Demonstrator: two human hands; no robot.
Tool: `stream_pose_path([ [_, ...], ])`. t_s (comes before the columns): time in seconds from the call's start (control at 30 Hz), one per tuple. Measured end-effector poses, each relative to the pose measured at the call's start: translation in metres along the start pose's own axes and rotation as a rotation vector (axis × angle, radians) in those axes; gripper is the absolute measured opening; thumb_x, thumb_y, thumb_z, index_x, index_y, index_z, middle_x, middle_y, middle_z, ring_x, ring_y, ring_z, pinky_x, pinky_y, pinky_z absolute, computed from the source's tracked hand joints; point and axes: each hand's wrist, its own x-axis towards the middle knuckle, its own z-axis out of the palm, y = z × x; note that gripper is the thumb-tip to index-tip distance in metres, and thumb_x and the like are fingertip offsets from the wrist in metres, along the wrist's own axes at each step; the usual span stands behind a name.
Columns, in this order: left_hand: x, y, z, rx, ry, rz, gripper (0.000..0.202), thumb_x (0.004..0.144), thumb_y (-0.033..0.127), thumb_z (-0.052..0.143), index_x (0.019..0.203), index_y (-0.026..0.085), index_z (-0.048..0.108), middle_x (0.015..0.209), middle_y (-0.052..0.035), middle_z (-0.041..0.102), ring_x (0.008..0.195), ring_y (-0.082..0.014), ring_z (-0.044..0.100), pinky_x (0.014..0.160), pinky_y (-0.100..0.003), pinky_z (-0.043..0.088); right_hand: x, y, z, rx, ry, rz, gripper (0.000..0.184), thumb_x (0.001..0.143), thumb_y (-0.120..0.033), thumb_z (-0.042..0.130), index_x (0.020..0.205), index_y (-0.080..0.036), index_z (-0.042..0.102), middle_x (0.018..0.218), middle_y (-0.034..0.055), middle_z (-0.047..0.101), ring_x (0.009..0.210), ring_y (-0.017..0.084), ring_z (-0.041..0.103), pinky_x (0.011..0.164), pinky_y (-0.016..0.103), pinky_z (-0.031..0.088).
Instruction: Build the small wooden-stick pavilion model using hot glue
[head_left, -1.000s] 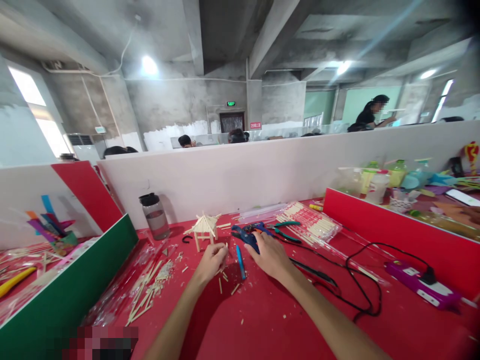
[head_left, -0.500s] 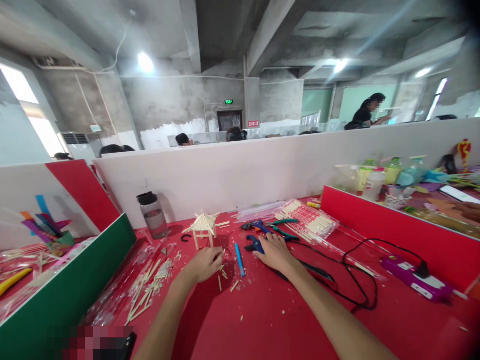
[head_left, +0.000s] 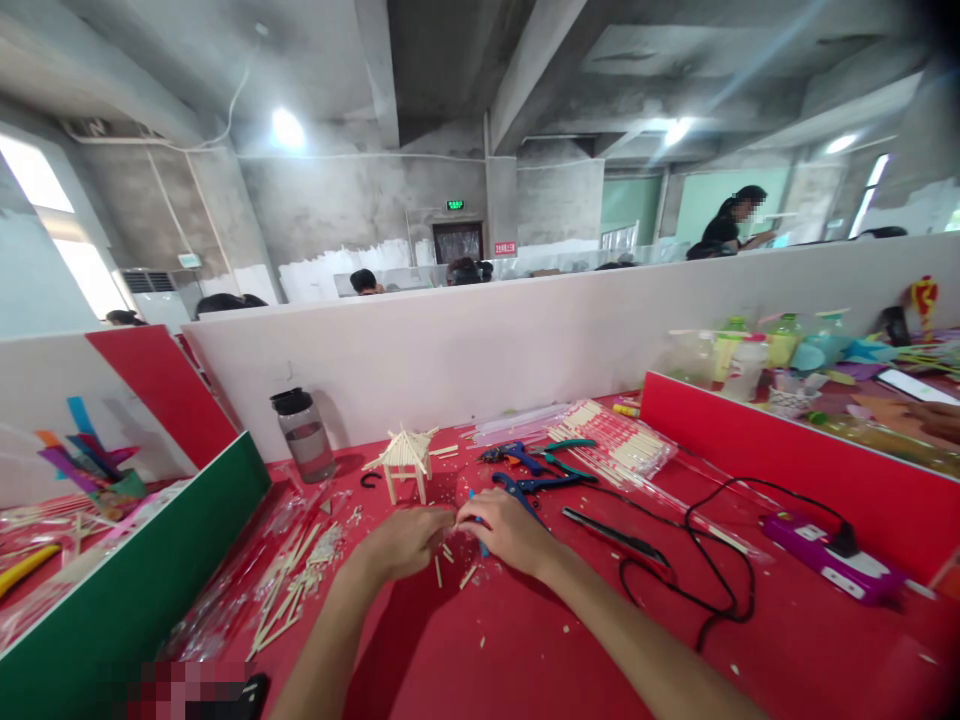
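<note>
In the head view, the left hand [head_left: 409, 541] and the right hand [head_left: 512, 532] meet above the red surface [head_left: 495, 670], fingers curled inward and their tips close together; whether they pinch a small piece between them cannot be told. A small roofed stick model [head_left: 407, 462] stands upright just beyond the left fingers. A blue stick-shaped object [head_left: 484, 549] lies under the right fingers, partly covered by them. Short stick pieces [head_left: 469, 577] lie just on the near side of both sets of fingertips. Beyond the right fingers are a blue-handled tool [head_left: 517, 490], green-handled pliers [head_left: 571, 444] and a wrapped bundle of sticks [head_left: 619, 440]; right of them lies a dark cutter [head_left: 616, 535]. Left of the left fingers is a pile of loose sticks [head_left: 281, 610], and farther beyond stands a bottle [head_left: 306, 440].
</note>
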Motion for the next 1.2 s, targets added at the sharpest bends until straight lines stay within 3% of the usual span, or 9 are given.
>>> stream_pose_path([
  [0.13,0.0,-0.001,-0.002,0.054,-0.047,0.033,0.027,0.085,0.016,0.046,0.103,0.023,0.066,0.1,-0.0077,0.072,0.096,-0.0242,0.065,0.079,-0.028,0.044,-0.001,-0.004,-0.001,0.046,0.006,0.023,0.02,0.097,-0.025,0.052,0.093,-0.02,0.071,0.091,0.0027,0.073,0.086,0.016,0.063,0.082,0.025,0.042],
  [0.27,0.0,0.0,-0.003,0.121,-0.053,0.032,0.027,0.088,0.018,0.044,0.105,0.023,0.064,0.102,-0.0074,0.071,0.096,-0.0234,0.065,0.079,-0.028,0.045,-0.001,-0.001,0.005,0.066,0.044,0.001,0.01,0.093,-0.021,0.059,0.09,-0.02,0.068,0.088,0.0026,0.071,0.084,0.016,0.063,0.08,0.025,0.042],
  [0.43,-0.001,0.0,-0.004,0.169,-0.014,-0.012,0.023,0.093,0.022,0.04,0.098,0.022,0.062,0.095,-0.0064,0.071,0.087,-0.0211,0.066,0.07,-0.025,0.044,-0.002,0.004,0.009,0.028,0.075,-0.002,0.006,0.091,-0.016,0.058,0.088,-0.019,0.062,0.086,0.0029,0.068,0.082,0.017,0.061,0.077,0.025,0.041],
  [0.6,-0.001,-0.004,-0.001,0.213,0.039,-0.059,0.012,0.086,0.02,0.049,0.09,0.023,0.06,0.091,-0.0044,0.069,0.078,-0.0204,0.065,0.061,-0.024,0.04,-0.002,0.013,0.005,0.037,0.085,0.031,0.008,0.087,-0.014,0.056,0.082,-0.019,0.059,0.079,0.0012,0.066,0.074,0.014,0.06,0.071,0.023,0.04],
  [0.9,0.005,-0.005,0.013,0.208,0.041,-0.083,0.015,0.079,0.012,0.051,0.084,0.023,0.06,0.088,-0.004,0.067,0.078,-0.0209,0.065,0.061,-0.025,0.039,-0.005,0.022,0.009,0.078,0.062,0.118,0.006,0.08,-0.014,0.058,0.077,-0.019,0.06,0.068,-0.0006,0.066,0.062,0.012,0.06,0.059,0.02,0.038],
  [1.2,0.008,-0.014,0.021,0.041,0.088,-0.088,0.009,0.088,0.018,0.046,0.086,0.02,0.055,0.084,-0.004,0.064,0.072,-0.0171,0.059,0.063,-0.024,0.039,-0.005,0.023,0.009,0.239,0.088,0.146,0.007,0.081,-0.015,0.057,0.079,-0.018,0.064,0.069,-0.0006,0.067,0.061,0.012,0.06,0.06,0.02,0.041],
])
